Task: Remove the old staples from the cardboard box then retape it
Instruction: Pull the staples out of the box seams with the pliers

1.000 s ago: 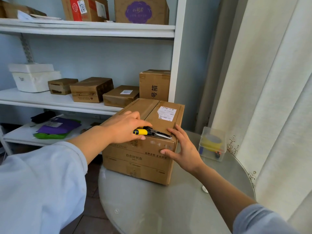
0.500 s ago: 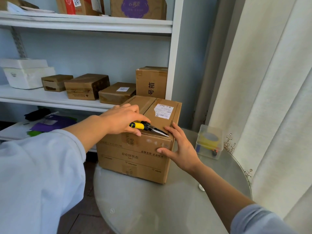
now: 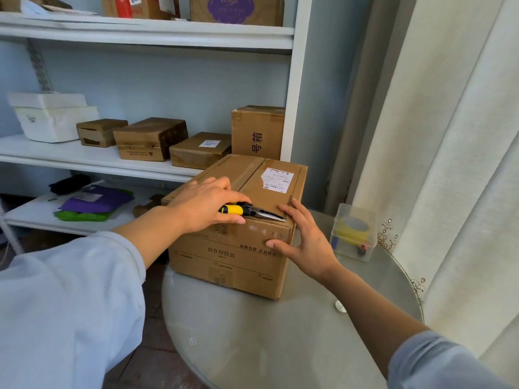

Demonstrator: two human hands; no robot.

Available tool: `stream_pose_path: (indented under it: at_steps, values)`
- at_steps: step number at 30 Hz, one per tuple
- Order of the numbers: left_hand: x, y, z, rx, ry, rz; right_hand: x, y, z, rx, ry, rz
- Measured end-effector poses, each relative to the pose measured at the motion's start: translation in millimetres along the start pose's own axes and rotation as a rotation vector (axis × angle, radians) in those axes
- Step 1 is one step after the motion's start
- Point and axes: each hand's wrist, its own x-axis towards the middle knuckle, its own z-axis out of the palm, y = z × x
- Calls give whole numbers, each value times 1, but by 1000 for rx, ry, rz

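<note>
Left hand (image 3: 205,204), frame centre, clenched around yellow-and-black pliers (image 3: 250,212); handles mostly hidden under the fingers, the thin nose lies flat along the near top edge of the cardboard box (image 3: 233,248), tip pointing right. Pliers jaws look closed; no staple can be made out at the tip. Right hand (image 3: 304,242), just right of centre, fingers spread and fairly straight, pressed against the box's near right corner, fingertips up on the top edge close to the pliers tip, thumb on the front face. Box sits on a round glass table (image 3: 280,341), its left end reaching the table's left edge near the white shelf (image 3: 84,161). Clear plastic container (image 3: 354,233) with a yellow tape roll stands right of the box, apart from it, near the curtain (image 3: 449,164). Bare glass fills the lower centre. Sleeves cut off at bottom corners.
</note>
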Motion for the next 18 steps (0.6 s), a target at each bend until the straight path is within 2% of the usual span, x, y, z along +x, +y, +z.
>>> stream_pose_path:
  at_steps: [4,8,18]
  values:
    - [-6,4,5,-43,38,-54,-1,-2,1,-9,2,7]
    - [-10,7,6,-73,58,-95,1,-10,-5,-142,-2,15]
    - [-11,5,8,-164,64,-128,0,-18,-18,-7,65,57]
